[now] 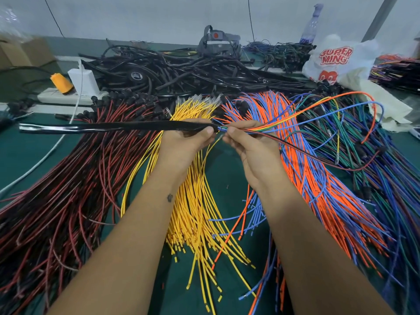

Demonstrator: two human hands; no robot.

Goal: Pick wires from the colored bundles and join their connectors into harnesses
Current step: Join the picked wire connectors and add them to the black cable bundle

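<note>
My left hand (188, 139) grips the right end of a long black sleeve (109, 128) that lies level and reaches out to the left. My right hand (247, 142) pinches a small bunch of mixed wires (295, 120), orange, blue, yellow, green and red-black, right at the sleeve's mouth. Those wires arc away to the right over the table. Below lie the bundles: red-and-black wires (68, 189) at left, yellow wires (195, 214) in the middle, orange and blue wires (318, 178) at right, and green and blue wires (386, 178) at far right.
A heap of black sleeved harnesses (181, 71) fills the back of the green table (22, 153). A power strip (68, 96) with a white charger and an orange spool stands at back left. At back right are a white printed bag (336, 62) and a plastic bottle (312, 23).
</note>
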